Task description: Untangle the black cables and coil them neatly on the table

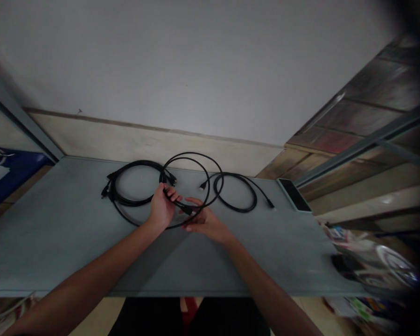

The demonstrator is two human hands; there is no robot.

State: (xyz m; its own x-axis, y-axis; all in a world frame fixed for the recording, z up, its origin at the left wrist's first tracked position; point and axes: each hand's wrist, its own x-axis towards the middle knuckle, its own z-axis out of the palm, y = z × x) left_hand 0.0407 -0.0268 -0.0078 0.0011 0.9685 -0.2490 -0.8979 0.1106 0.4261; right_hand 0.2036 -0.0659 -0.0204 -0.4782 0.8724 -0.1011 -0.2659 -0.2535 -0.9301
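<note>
A coiled black cable (217, 163) is held up above the grey table, its loops standing between my two hands. My left hand (163, 205) has its fingers wrapped round the gathered strands on the coil's left side. A black plug (186, 210) with a metal tip hangs out from that grip towards the right. On the coil's lower right, my right hand (208, 224) curls its thumb and fingers about the cable; the exact contact is partly hidden. Behind my left hand lies another black cable coil (126, 203), plugs at its left edge. A third coil (243, 210) rests further right.
The grey table (73, 224) runs along a pale wall. A phone-like flat device (294, 195) with a dark face lies at its right end. Metal posts (38, 128) rise at the sides. Blurred bags and other items (378, 261) are at the right.
</note>
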